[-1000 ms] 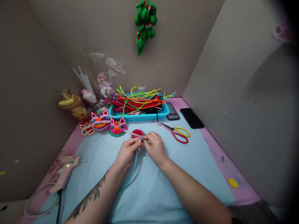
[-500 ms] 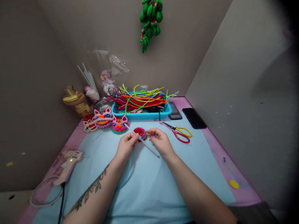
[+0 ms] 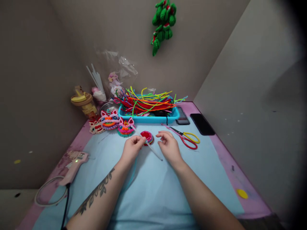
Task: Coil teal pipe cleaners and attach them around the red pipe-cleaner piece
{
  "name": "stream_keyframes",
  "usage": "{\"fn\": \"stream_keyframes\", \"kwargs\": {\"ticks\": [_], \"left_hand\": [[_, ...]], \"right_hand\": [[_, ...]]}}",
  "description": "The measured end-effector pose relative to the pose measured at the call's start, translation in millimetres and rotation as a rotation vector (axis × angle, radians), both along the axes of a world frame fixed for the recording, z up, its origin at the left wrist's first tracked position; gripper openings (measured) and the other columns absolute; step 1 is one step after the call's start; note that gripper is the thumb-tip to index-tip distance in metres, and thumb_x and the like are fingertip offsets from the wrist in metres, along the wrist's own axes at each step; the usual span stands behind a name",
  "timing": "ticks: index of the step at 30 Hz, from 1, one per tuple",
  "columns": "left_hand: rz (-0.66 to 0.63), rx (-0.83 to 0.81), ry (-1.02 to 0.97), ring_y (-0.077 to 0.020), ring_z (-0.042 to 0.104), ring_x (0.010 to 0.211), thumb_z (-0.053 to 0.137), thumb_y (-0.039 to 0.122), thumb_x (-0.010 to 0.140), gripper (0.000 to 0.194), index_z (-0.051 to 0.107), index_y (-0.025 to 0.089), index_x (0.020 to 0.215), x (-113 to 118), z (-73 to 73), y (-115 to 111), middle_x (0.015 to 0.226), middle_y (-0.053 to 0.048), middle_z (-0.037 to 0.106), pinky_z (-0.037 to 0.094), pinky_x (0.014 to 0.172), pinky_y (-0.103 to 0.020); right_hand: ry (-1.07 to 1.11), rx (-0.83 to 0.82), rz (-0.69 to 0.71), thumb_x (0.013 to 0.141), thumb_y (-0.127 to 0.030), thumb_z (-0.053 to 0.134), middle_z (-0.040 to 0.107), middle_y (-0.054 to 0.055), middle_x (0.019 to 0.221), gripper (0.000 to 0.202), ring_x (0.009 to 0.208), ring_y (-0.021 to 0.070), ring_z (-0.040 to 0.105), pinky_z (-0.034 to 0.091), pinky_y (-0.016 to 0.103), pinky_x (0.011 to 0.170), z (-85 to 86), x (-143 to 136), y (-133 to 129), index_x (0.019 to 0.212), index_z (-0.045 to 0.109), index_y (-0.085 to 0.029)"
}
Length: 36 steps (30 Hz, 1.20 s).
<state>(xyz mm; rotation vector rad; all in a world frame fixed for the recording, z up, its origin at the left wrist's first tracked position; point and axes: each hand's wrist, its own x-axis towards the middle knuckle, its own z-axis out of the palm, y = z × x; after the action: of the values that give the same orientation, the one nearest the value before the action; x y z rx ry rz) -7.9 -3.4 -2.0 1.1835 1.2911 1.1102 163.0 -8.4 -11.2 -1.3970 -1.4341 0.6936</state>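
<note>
My left hand (image 3: pixel 134 145) is closed, thumb and fingers pinched on a thin whitish stick (image 3: pixel 154 152) that slants down to the right. Beneath the stick and just past my fingertips lies a round red piece (image 3: pixel 147 137) with a multicoloured edge. A light blue strand (image 3: pixel 131 179) hangs below my left hand; whether the fingers hold it too is hidden. My right hand (image 3: pixel 168 146) hovers to the right of the round piece, fingers curled but apart, touching nothing visible.
Behind are a blue tray (image 3: pixel 148 119) of colourful stems and fuzzy animal-face pieces (image 3: pixel 109 120). Scissors (image 3: pixel 189 140) and a black phone (image 3: pixel 202 124) lie right. A pink glue gun (image 3: pixel 74 167) with its cord lies left. A yellow disc (image 3: pixel 242 193) is near the right edge.
The view has shifted, so the scene sits slightly further right. My right hand has drawn away from the round piece, widening the gap. My left hand still pinches the stick.
</note>
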Motion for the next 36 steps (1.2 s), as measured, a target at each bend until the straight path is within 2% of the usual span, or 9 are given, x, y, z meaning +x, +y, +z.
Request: {"fn": "stream_keyframes", "kwargs": {"ticks": [4,7,10,15,19,24,28,32,36], "left_hand": [[-0.008,0.018,0.063,-0.0078,0.036,0.046,0.066,0.048,0.070,0.037,0.057,0.015,0.058,1,4.7,-2,0.048,0.005,0.045,0.026,0.048,-0.022],[-0.007,0.018,0.089,-0.0085,0.038,0.047,0.066,0.048,0.069,0.037,0.056,0.015,0.058,3,5.4,-2,0.048,0.004,0.046,0.028,0.048,-0.022],[-0.013,0.023,0.092,-0.0086,0.038,0.047,0.065,0.049,0.070,0.037,0.057,0.015,0.059,3,4.4,-2,0.048,0.004,0.045,0.028,0.048,-0.022],[-0.023,0.026,0.087,-0.0083,0.037,0.046,0.065,0.048,0.071,0.037,0.057,0.015,0.058,3,2.7,-1,0.047,0.005,0.044,0.028,0.048,-0.023],[-0.015,0.018,0.080,-0.0084,0.038,0.046,0.065,0.046,0.071,0.033,0.060,0.014,0.062,3,1.7,-1,0.049,0.004,0.046,0.028,0.049,-0.023],[-0.032,0.014,0.070,-0.0084,0.038,0.046,0.065,0.045,0.071,0.031,0.062,0.014,0.064,3,1.9,-1,0.049,0.004,0.047,0.029,0.049,-0.023],[-0.042,0.013,0.050,-0.0082,0.038,0.046,0.067,0.044,0.070,0.031,0.061,0.014,0.062,5,2.3,-3,0.049,0.004,0.048,0.029,0.049,-0.023],[-0.054,0.037,0.034,-0.0088,0.041,0.048,0.067,0.044,0.069,0.030,0.062,0.015,0.062,8,3.0,-5,0.050,0.003,0.051,0.030,0.049,-0.022],[-0.047,0.060,0.015,-0.0093,0.044,0.050,0.067,0.040,0.070,0.027,0.063,0.014,0.063,8,2.6,-5,0.053,0.002,0.054,0.033,0.050,-0.022]], "right_hand": [[-0.090,0.051,-0.024,0.063,-0.003,0.040,0.049,0.008,0.137,0.047,0.122,0.0263,0.049,0.045,0.041,0.093,-2.9,5,-2,0.094,0.070,-0.022],[-0.127,0.056,0.031,0.065,-0.002,0.040,0.039,0.006,0.145,0.058,0.134,0.0257,0.036,0.037,0.043,0.103,-2.4,3,-4,0.111,0.065,-0.024],[-0.120,0.074,0.047,0.068,-0.004,0.044,0.044,0.009,0.140,0.052,0.127,0.0250,0.045,0.042,0.042,0.099,0.5,-1,-7,0.111,0.064,-0.024],[-0.046,0.087,-0.085,0.065,-0.007,0.051,0.057,0.011,0.118,0.031,0.107,0.0250,0.058,0.052,0.035,0.074,6.1,-6,-10,0.086,0.068,-0.022],[0.077,0.139,-0.028,0.070,-0.012,0.055,0.066,0.009,0.104,0.016,0.095,0.0223,0.063,0.052,0.035,0.078,7.1,-8,-11,0.075,0.068,-0.021],[0.132,0.141,0.014,0.074,-0.016,0.058,0.072,0.006,0.092,0.015,0.088,0.0205,0.067,0.052,0.036,0.084,5.6,-9,-12,0.075,0.071,-0.022],[0.165,0.064,0.065,0.079,-0.017,0.051,0.072,0.005,0.088,0.023,0.076,0.0180,0.068,0.055,0.033,0.077,5.4,-11,-12,0.086,0.072,-0.022],[0.205,-0.037,0.152,0.077,-0.024,0.058,0.072,0.007,0.098,0.026,0.089,0.0210,0.068,0.055,0.033,0.078,5.1,-17,-11,0.100,0.069,-0.020],[0.174,-0.135,0.181,0.074,-0.025,0.061,0.074,0.007,0.088,0.022,0.078,0.0209,0.069,0.055,0.034,0.073,5.0,-20,-11,0.093,0.071,-0.019]]}}
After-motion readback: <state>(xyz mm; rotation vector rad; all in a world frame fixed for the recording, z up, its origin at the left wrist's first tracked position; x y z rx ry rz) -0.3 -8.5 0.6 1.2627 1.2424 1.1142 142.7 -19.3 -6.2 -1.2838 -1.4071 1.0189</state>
